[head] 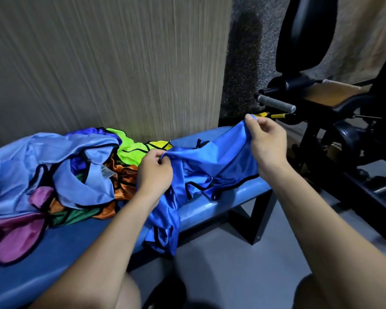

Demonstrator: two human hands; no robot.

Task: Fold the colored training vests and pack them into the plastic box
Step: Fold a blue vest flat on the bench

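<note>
Over blue bench (210, 208), both pinching royal-blue vest (210, 166): left hand (155, 172), right hand (266, 141). Beside it, lying heaped: vest pile (54, 170).

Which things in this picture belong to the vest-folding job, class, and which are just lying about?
Part of the job:
- royal blue vest, pinched by left hand and right hand
- pile of unfolded vests
- blue bench they lie on

Just lying about:
- black gym machine with grey handle
- wooden wall panel

The plastic box is not in view.
</note>
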